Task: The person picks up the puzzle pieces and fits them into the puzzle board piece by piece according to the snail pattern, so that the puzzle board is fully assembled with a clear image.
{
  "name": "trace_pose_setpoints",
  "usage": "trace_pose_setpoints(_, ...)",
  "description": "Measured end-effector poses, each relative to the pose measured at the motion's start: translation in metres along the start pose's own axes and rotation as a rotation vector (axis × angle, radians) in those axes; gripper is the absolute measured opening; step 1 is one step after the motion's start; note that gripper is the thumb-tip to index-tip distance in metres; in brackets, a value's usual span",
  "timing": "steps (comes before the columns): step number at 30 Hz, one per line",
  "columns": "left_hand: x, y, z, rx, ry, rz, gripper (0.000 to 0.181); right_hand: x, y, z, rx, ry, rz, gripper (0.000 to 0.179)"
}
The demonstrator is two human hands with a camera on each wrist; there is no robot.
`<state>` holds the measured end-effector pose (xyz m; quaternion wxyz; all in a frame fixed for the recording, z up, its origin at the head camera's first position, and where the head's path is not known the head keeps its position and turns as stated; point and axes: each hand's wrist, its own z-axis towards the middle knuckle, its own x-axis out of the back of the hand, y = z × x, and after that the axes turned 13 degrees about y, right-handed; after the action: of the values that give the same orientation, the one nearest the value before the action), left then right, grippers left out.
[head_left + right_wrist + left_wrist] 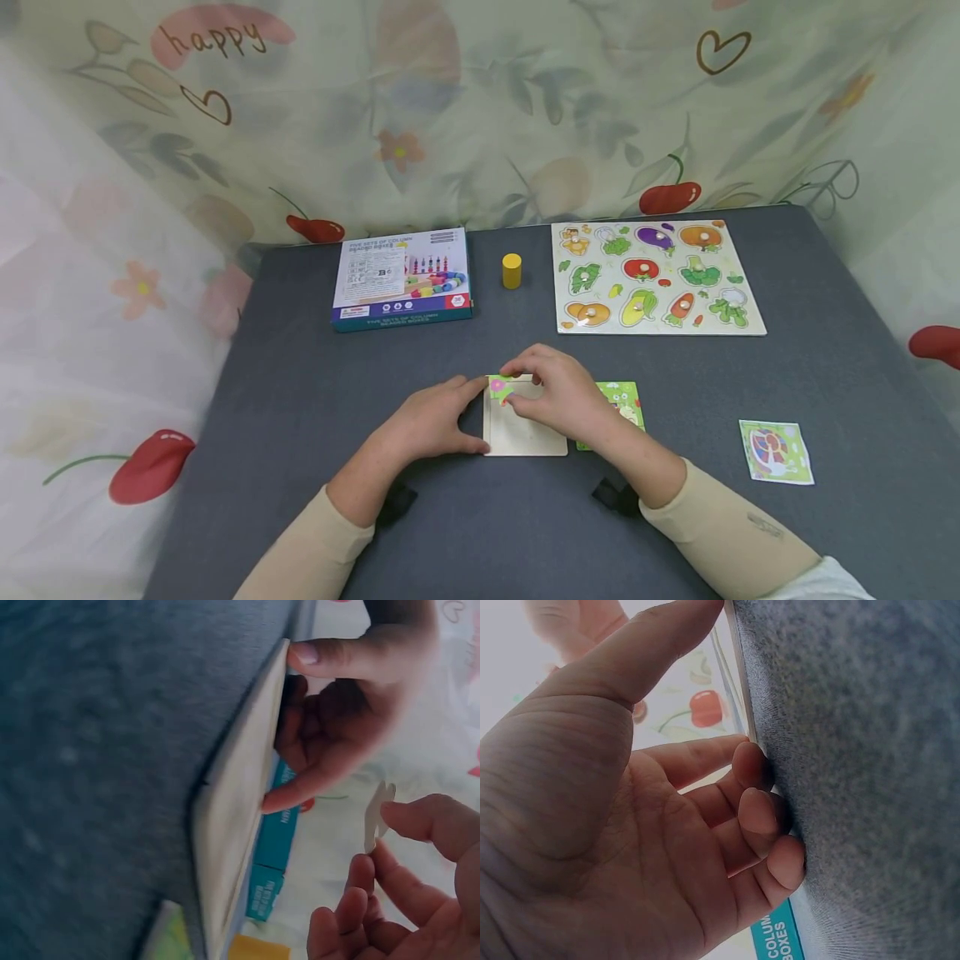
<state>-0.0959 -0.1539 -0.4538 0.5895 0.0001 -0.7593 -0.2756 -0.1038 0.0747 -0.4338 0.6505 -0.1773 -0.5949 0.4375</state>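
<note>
In the head view, a pale square puzzle board [527, 433] lies at the front centre of the table. My right hand [564, 396] pinches a small green jigsaw puzzle piece [497, 387] with a pink print, between thumb and fingers over the board's upper left corner. The right wrist view shows the pale edge of this puzzle piece [373, 817] held above the board [238, 787]. Along the board's left edge, my left hand [429, 421] rests with its thumb at the near corner and index fingertip near the far one. Its other fingers bend loosely beside the edge.
Partly under my right forearm lies a green printed puzzle [621, 398]. Farther right is a small picture card [777, 452]. Behind stand a beaded-boxes carton [405, 283], a yellow cylinder [512, 272] and a vegetable puzzle board [660, 279]. A patterned curtain [487, 108] closes the back.
</note>
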Motion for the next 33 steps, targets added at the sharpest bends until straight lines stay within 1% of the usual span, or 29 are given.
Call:
trace_pose_setpoints(7, -0.002, 0.002, 0.001, 0.007, 0.005, 0.023, 0.097, -0.007, 0.010, 0.003, -0.039, -0.042, 0.053, 0.029)
trace_pose_setpoints(11, -0.002, 0.001, 0.000, 0.011, 0.001, 0.018, 0.098, -0.010, 0.020, 0.007, -0.052, -0.056, 0.078, 0.028)
trace_pose_setpoints(17, -0.002, 0.000, -0.001, -0.002, -0.006, 0.008, 0.097, -0.015, 0.031, 0.010, -0.067, -0.074, 0.097, 0.029)
trace_pose_setpoints(25, -0.001, 0.000, -0.001, 0.003, -0.013, 0.004, 0.097, -0.022, 0.038, 0.010, -0.075, -0.092, 0.054, 0.028)
trace_pose_setpoints(30, -0.001, 0.000, 0.000, 0.005, -0.012, 0.013, 0.097, -0.026, 0.042, 0.010, -0.041, -0.079, -0.012, 0.028)
trace_pose_setpoints(33, -0.001, 0.000, 0.000, 0.002, -0.011, 0.020, 0.097, -0.028, 0.043, 0.010, -0.027, -0.069, -0.032, 0.029)
